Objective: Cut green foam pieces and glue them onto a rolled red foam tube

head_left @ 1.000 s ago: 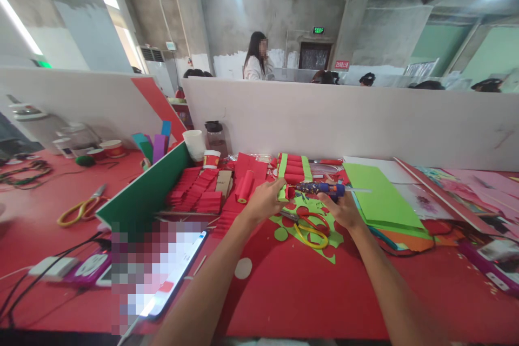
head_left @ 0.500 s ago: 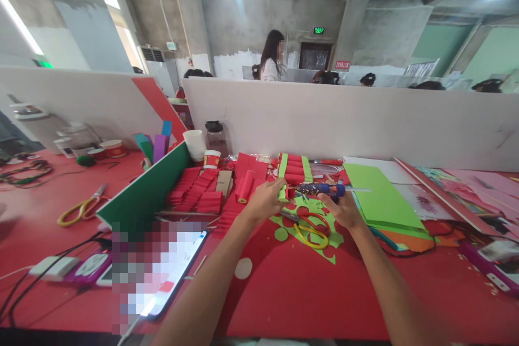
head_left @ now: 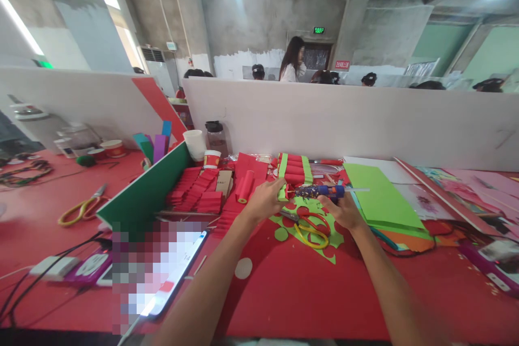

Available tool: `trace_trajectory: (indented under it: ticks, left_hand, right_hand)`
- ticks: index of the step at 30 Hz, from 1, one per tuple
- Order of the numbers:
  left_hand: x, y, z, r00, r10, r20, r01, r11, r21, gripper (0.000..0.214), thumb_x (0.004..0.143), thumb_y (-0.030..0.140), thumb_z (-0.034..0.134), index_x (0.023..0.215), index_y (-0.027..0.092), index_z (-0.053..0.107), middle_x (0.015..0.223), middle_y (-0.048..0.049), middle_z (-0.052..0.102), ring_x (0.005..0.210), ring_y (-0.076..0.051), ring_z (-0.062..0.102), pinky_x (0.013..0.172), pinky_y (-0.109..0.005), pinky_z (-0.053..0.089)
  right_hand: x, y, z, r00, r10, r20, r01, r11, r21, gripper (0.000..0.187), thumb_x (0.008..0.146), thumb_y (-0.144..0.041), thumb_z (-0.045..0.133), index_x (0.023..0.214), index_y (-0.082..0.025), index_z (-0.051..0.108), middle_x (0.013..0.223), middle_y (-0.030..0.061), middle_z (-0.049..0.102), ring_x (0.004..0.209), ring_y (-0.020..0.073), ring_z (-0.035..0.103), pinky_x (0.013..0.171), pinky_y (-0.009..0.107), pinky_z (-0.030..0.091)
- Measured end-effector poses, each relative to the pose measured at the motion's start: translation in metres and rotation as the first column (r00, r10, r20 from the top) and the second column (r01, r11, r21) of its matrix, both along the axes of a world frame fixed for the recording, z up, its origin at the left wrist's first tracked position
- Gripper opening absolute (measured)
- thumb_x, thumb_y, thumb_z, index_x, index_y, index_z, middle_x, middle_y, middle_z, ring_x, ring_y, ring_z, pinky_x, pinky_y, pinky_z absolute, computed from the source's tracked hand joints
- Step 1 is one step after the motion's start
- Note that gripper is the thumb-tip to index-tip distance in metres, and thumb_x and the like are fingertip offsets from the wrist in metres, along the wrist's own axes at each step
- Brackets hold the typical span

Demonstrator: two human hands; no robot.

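Note:
My left hand (head_left: 264,200) is closed around a small red paper roll with a green band (head_left: 282,191), whose right end faces the glue gun. In my right hand (head_left: 344,211) is a blue hot glue gun (head_left: 334,191), with a clear glue stick jutting out of its back. The nozzle is at the end of the roll; whether they touch I cannot tell. Below both hands lie scissors (head_left: 316,240) with yellow and red handles, on cut green paper scraps (head_left: 334,253). Behind the hands sit red rolls with green end bands (head_left: 295,169).
Folded red paper pieces (head_left: 192,189) and a lone red roll (head_left: 246,186) lie to the left, near a slanted green board (head_left: 141,194). A lit tablet (head_left: 178,275) lies front left. Green sheets (head_left: 385,194) are stacked right. A white partition (head_left: 344,119) runs behind.
My hands, the roll and the glue gun stay almost in place; the nozzle has shifted very slightly left. Beyond the partition, a standing person has moved to the right.

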State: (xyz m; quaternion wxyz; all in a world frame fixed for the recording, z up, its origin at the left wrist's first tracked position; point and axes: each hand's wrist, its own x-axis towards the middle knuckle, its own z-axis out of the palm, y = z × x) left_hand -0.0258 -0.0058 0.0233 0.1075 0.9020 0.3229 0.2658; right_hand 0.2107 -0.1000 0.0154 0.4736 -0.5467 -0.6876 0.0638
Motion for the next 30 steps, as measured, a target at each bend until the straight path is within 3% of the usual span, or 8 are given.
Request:
trace_trajectory:
  ticks: [9,30]
  left_hand:
    - [-0.0011,0.0017,-0.001,1.0,-0.003,0.012,0.003,1.0,0.001,0.033,0.085,0.04,0.067,0.114,0.026,0.058,0.105,-0.0052,0.071,0.1,-0.024,0.067,0.08,-0.028,0.049]
    - [-0.0015,0.0065,-0.0059,1.0,0.012,0.028,-0.013,0.999,0.033,0.028,0.088,0.043,0.061,0.107,0.023,0.055,0.099,-0.0057,0.072,0.092,-0.025,0.068,0.071,-0.028,0.046]
  right_hand:
    - [0.0007,-0.0018,0.0017,0.999,0.052,0.008,-0.052,0.998,-0.025,0.031,0.087,-0.048,0.062,0.072,-0.022,0.055,0.06,-0.001,0.056,0.058,0.0169,0.05,0.057,0.029,0.041]
    - [0.0022,-0.004,0.0025,1.0,0.017,0.003,-0.017,0.999,-0.044,0.03,0.088,-0.046,0.061,0.072,-0.021,0.061,0.062,0.0007,0.059,0.061,0.0182,0.053,0.059,0.028,0.044]
